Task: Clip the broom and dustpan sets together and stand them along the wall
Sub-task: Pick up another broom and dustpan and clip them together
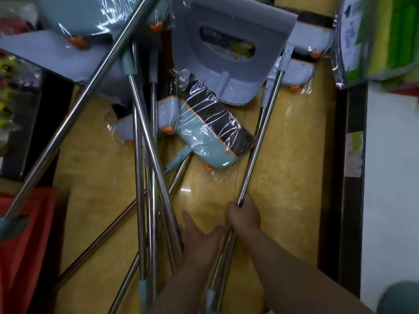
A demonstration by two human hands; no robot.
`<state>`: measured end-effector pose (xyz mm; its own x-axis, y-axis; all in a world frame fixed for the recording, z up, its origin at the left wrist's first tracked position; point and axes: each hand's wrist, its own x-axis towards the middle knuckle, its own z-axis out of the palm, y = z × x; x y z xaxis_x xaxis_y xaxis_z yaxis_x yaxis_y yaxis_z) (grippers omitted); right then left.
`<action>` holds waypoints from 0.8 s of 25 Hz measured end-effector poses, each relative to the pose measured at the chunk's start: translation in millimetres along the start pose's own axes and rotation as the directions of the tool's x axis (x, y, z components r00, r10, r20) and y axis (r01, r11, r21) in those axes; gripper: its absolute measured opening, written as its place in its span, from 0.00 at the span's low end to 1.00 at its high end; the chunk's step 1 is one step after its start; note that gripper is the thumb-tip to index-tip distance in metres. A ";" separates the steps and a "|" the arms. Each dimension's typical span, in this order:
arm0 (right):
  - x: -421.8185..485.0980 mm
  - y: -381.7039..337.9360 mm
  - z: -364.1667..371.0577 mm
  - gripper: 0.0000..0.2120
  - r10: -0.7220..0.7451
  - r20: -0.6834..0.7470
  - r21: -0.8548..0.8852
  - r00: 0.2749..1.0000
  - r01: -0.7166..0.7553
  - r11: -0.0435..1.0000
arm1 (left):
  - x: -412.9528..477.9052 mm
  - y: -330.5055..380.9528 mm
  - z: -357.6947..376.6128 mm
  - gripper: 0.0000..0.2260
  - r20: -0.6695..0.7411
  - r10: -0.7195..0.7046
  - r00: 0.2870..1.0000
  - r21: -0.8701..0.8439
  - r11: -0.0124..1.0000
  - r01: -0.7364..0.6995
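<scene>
Yellow floor tiles [294, 177] are buried under crossed steel handles [138, 177] — right hand [243, 214] grips the pole [260, 137] running up to the grey dustpan [226, 71], left hand [199, 236] spread open beside that leaning bundle, so one bump probably sends it all sliding.

Shop aisle (many plastic-wrapped brooms [210, 130], packaged goods [353, 37])

shiny polished metal handles [260, 137], matt grey plastic dustpan [226, 51], crinkled glossy clear film over broom head [210, 134], glossy yellow floor [283, 155]
</scene>
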<state>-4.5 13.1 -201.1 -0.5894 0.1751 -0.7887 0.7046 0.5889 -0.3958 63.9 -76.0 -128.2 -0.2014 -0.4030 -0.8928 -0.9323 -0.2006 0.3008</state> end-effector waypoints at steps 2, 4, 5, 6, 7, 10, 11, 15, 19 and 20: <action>-14.0 -7.2 -9.1 0.03 0.045 -0.112 0.287 0.993 -0.011 0.958 | -5.3 3.7 -5.6 0.47 -0.019 -0.022 1.000 -0.114 0.993 0.020; -24.9 -13.8 -23.5 0.04 0.050 -0.220 0.347 0.974 0.030 0.937 | -9.8 3.0 -16.6 0.39 0.031 -0.066 0.997 -0.131 0.989 0.069; -30.1 -16.7 -30.3 0.05 0.037 -0.253 0.330 0.967 0.050 0.943 | -11.9 3.4 -23.3 0.33 0.070 -0.060 0.996 -0.078 0.995 0.065; -36.0 -20.9 -36.2 0.05 0.031 -0.268 0.334 0.963 0.062 0.940 | -13.8 1.1 -32.4 0.29 0.085 -0.025 0.996 -0.027 0.999 0.028; -44.3 -26.4 -42.4 0.07 0.033 -0.266 0.355 0.963 0.067 0.932 | -16.8 -0.6 -40.2 0.26 0.067 0.012 0.998 -0.009 1.000 -0.011; -69.5 -35.2 -50.4 0.08 0.046 -0.225 0.398 0.973 0.049 0.916 | -32.3 1.7 -50.7 0.23 0.011 0.047 0.999 -0.017 0.999 -0.047; -79.6 -38.1 -50.9 0.08 0.056 -0.177 0.446 0.983 0.029 0.894 | -40.1 5.0 -50.3 0.21 0.005 0.053 0.999 -0.010 0.999 -0.053; -116.7 -36.8 -49.5 0.10 0.055 -0.068 0.522 0.996 -0.011 0.853 | -75.6 24.5 -33.6 0.10 0.135 0.050 0.990 -0.051 0.998 -0.043; -149.4 -47.3 -63.6 0.08 0.021 -0.128 0.533 0.992 0.051 0.845 | -111.3 47.1 -22.8 0.15 0.309 0.011 0.951 -0.147 0.988 0.037; -155.0 -53.5 -66.7 0.08 0.000 -0.164 0.522 0.987 0.087 0.849 | -117.4 50.1 -24.1 0.17 0.329 0.021 0.944 -0.152 0.988 0.031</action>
<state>22.8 7.1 -26.3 -0.6464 0.3015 -0.7009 0.7529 0.1033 -0.6499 48.0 -60.3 -0.3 -0.3081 -0.0911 -0.9470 -0.8818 -0.3463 0.3202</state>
